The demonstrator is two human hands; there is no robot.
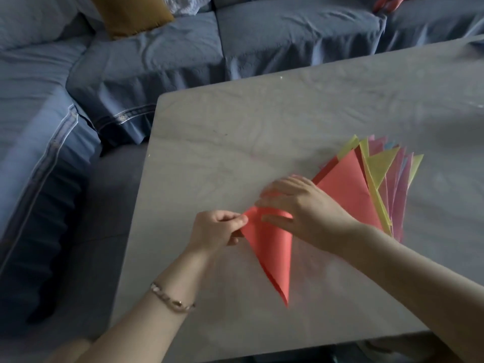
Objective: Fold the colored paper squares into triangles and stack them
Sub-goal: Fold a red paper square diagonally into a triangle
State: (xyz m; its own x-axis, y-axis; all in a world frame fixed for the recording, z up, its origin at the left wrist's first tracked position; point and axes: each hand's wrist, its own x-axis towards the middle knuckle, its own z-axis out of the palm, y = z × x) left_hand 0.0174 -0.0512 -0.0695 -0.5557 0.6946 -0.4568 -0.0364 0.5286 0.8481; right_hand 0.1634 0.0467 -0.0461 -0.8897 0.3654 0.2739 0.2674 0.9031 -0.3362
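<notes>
A coral-red paper sheet (272, 252) lies folded over into a loose triangle on the grey table (235, 132), its fold still rounded. My left hand (217, 229) pinches the paper's top left corner. My right hand (301, 203) rests over the upper part with fingers spread and straight, its fingertips blurred. To the right lies a fanned stack of folded triangles (377, 179) in red, yellow-green, pink and pale blue, with a red one on top partly under my right wrist.
A blue-covered sofa (157, 56) wraps round the table's far and left sides, with a mustard cushion (131, 14) at the back. The table's left edge and near edge are close to my arms. A bracelet sits on my left wrist.
</notes>
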